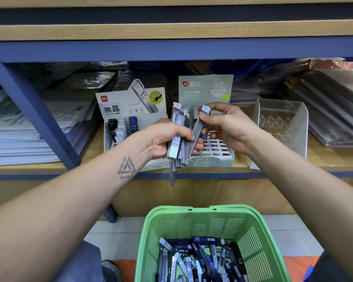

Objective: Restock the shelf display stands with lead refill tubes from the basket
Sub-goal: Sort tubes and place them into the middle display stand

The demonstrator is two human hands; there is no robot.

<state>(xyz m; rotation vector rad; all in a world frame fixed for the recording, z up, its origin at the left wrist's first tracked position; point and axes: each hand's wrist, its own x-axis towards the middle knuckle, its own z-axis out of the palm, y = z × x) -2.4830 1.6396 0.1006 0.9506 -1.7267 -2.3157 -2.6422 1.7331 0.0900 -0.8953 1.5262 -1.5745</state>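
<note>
the left hand (167, 139) grips a bundle of lead refill tubes (176, 137) upright in front of the shelf (273, 165). the right hand (224, 127) pinches a single grey tube (198, 131) at its top, its lower end against the bundle. behind them stand a green display stand (212, 157) and, to its left, a white display stand (130, 110). near the person, a green basket (212, 222) holds many more tubes.

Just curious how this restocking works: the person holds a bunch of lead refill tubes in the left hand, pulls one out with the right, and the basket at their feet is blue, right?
Nearly. The basket is green, not blue, as the head view shows. The rest stands: the left hand grips a bunch of lead refill tubes, and the right hand pinches one tube.
</note>
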